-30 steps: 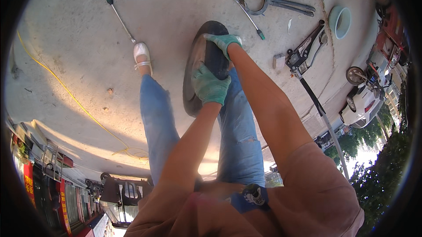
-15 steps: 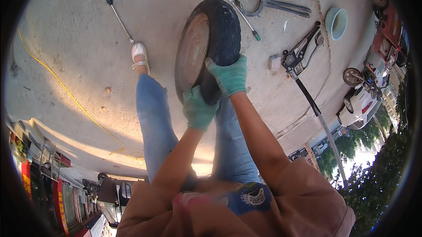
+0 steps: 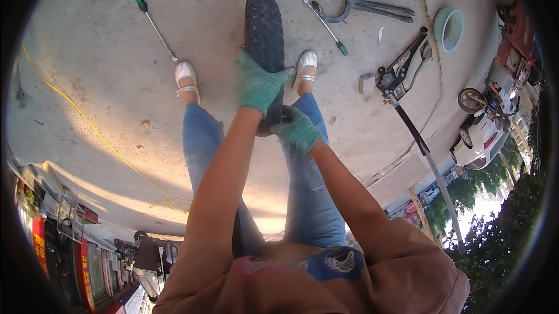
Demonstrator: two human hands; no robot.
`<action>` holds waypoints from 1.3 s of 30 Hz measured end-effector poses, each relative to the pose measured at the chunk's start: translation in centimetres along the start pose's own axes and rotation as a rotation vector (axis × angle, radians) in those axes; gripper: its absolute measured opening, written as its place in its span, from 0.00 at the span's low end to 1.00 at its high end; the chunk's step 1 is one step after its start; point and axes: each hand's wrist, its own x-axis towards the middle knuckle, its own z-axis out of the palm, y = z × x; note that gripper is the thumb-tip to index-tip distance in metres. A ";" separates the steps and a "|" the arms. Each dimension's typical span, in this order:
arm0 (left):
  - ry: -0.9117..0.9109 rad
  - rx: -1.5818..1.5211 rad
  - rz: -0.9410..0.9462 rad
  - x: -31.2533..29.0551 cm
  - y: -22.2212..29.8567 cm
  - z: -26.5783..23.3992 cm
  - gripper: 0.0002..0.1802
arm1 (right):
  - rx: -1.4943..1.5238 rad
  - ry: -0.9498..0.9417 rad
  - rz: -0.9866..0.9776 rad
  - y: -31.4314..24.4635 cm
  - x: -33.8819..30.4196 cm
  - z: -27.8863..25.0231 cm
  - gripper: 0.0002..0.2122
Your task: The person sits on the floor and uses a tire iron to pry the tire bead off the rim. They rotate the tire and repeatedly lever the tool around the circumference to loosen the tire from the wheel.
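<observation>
A black wheel (image 3: 265,25) with a knobbly tyre stands upright between my feet, its tread facing me and its rim face hidden. My left hand (image 3: 260,85), in a green knit glove, wraps over the tread, with the thumb reaching to the right side. Lower down, my gloved right hand (image 3: 298,129) grips the wheel's right side at the near end; some of its fingers are hidden.
Left lies a green-handled bar (image 3: 156,25); right, another green-handled bar (image 3: 326,27), a ring-shaped clamp tool (image 3: 349,6), a floor jack (image 3: 399,78), a brick-like block (image 3: 367,83) and a pale bucket (image 3: 448,30). A yellow cord (image 3: 102,136) crosses the ground.
The wheel has turned from showing its rim to showing its tread edge-on. My left hand has moved up onto the tread; my right hand has dropped lower along the right side.
</observation>
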 end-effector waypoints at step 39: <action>0.273 0.288 0.304 -6.0 -16.1 6.8 0.46 | 0.057 0.631 -0.227 -19.7 1.9 -7.6 0.46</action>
